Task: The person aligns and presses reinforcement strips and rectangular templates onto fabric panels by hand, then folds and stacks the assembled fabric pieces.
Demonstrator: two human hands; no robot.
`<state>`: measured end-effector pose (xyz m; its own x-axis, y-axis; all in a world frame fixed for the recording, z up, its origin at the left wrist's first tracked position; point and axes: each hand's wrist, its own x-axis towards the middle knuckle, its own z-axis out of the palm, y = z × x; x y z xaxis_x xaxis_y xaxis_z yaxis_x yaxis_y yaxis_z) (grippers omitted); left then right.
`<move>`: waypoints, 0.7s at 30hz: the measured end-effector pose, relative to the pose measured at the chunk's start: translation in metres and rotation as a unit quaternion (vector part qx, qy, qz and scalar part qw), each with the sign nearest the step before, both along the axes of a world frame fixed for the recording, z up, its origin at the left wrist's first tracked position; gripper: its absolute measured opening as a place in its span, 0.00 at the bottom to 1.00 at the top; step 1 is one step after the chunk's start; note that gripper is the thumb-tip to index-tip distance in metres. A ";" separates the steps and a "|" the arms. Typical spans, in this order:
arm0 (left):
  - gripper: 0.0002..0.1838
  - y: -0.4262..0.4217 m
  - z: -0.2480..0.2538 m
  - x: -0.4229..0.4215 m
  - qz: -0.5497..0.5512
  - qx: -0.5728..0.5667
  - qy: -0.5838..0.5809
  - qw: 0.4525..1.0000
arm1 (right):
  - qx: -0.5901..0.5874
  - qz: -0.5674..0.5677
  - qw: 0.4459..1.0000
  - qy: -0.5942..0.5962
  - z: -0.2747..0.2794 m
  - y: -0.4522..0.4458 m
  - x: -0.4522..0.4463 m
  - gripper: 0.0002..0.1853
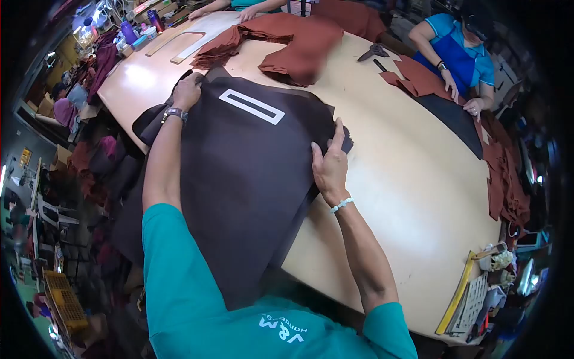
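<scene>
A large dark cloth piece (239, 173) lies over the table's edge and hangs down in front of me. Near its top sits a white rectangular frame shape (251, 106) with a narrow slot. My left hand (187, 91) is closed on the cloth's upper left edge, its fingers bent over the fabric. At the right edge my right hand (330, 164) touches the cloth, thumb and fingers spread apart. Darker folded fabric shows beside both hands.
Rust-brown cloth stacks (287, 51) lie on the pale table (406, 197). Scissors (373, 52) are beyond. A co-worker (463, 54) handles cloth at the right; another person's hands (251, 11) are at the far edge. Tools and a yellow ruler (455, 293) sit at the near right.
</scene>
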<state>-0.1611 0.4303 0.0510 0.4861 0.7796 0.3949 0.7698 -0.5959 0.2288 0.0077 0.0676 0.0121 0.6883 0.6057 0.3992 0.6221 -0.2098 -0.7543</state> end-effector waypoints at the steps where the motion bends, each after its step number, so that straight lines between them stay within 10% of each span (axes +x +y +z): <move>1: 0.17 0.001 -0.001 0.008 -0.008 -0.014 -0.008 1.000 | 0.010 -0.010 1.000 0.000 -0.001 0.001 0.003 0.38; 6: 0.25 -0.011 0.005 0.041 0.089 -0.053 0.104 0.989 | -0.001 -0.031 0.995 0.095 0.003 0.012 0.021 0.38; 9: 0.33 -0.020 -0.017 0.049 0.120 0.112 0.072 0.984 | -0.018 -0.032 0.991 0.126 0.009 0.011 0.024 0.38; 16: 0.39 -0.109 -0.023 0.086 -0.162 0.020 0.003 0.987 | 0.034 -0.059 0.998 0.011 -0.017 0.020 0.034 0.35; 21: 0.37 -0.158 -0.033 0.093 -0.139 -0.021 0.113 0.984 | 0.103 0.040 0.971 0.211 -0.006 -0.029 0.012 0.16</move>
